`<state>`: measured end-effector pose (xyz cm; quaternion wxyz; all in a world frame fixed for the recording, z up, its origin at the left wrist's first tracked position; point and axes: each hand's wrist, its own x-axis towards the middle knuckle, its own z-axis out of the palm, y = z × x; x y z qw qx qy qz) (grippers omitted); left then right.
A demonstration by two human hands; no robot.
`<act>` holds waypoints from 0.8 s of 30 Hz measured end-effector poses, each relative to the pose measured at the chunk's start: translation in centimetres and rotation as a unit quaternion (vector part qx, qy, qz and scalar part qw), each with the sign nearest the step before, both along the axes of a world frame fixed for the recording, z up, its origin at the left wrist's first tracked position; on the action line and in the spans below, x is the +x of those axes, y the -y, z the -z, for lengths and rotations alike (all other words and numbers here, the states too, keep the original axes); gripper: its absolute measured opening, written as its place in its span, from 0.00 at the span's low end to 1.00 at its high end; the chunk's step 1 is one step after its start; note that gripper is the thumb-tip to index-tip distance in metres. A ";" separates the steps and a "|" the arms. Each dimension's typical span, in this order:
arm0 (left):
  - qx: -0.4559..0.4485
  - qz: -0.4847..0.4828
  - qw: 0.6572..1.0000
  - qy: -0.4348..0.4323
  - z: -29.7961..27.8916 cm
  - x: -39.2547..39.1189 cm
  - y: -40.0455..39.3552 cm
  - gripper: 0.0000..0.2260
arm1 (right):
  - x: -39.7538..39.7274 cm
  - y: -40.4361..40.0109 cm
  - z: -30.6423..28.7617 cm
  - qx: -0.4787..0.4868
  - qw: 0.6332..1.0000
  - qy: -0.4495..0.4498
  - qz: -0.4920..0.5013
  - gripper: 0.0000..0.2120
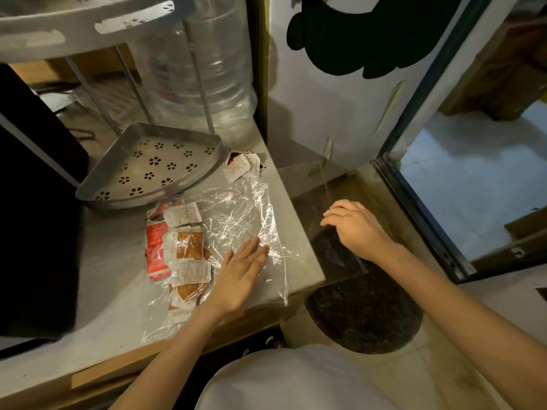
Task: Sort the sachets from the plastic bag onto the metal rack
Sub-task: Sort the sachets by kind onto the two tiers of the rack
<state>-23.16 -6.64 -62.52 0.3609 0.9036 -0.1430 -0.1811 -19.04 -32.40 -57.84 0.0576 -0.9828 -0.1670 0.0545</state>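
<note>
Left hand [241, 269] flat, fingers straight, pressing plastic bag [236, 220] (sachets [183, 247] just left of it). Right hand [356, 229] apart, relaxed, holding nothing. Metal rack [154, 167] beyond left hand.

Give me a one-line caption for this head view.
Left hand rests flat on the plastic bag beside sachets; right hand hovers off the counter; metal rack tray holds none.

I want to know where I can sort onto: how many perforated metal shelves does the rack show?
2. The lower shelf sits on the counter beside the plastic bag; the upper shelf runs along the top left, cropped, so further tiers may be hidden.
</note>
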 end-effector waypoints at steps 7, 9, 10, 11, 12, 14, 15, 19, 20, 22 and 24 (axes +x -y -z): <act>-0.131 -0.132 0.981 0.055 -3.3 0.3 -1.7 0.15 | 2.1 -6.9 -0.8 0.135 0.991 -0.017 -0.014 0.17; -0.118 -0.170 0.974 0.096 -4.0 0.0 -2.9 0.15 | 2.9 -9.0 -0.9 0.151 0.987 -0.044 -0.036 0.19; -0.101 -0.195 0.968 0.121 -4.1 -0.2 -3.7 0.15 | 3.5 -9.9 -0.9 0.155 0.985 -0.054 -0.049 0.20; -0.078 -0.222 0.961 0.144 -4.3 -0.4 -4.4 0.15 | 4.0 -10.9 -1.0 0.157 0.984 -0.062 -0.062 0.21; -0.051 -0.253 0.953 0.160 -4.4 -0.8 -5.2 0.16 | 4.5 -11.9 -1.0 0.158 0.982 -0.072 -0.072 0.22; 0.001 -0.310 0.938 0.155 -4.3 -1.6 -6.8 0.19 | 5.5 -13.8 -1.3 0.160 0.979 -0.095 -0.087 0.26; 0.017 -0.332 0.933 0.138 -4.1 -2.0 -7.4 0.21 | 6.0 -14.7 -1.4 0.162 0.977 -0.106 -0.094 0.28; 0.024 -0.386 0.920 0.067 -3.6 -3.5 -8.8 0.29 | 7.6 -18.3 -1.7 0.158 0.968 -0.130 -0.146 0.37; 0.024 -0.396 0.916 0.056 -3.4 -3.8 -9.0 0.30 | 7.9 -19.1 -1.7 0.153 0.966 -0.140 -0.157 0.40; 0.022 -0.407 0.912 0.030 -3.3 -4.1 -8.9 0.33 | 8.7 -20.5 -1.4 0.150 0.960 -0.166 -0.170 0.45; 0.035 -0.404 0.914 0.017 -2.8 -4.4 -8.9 0.35 | 9.5 -21.6 -1.1 0.148 0.955 -0.191 -0.171 0.50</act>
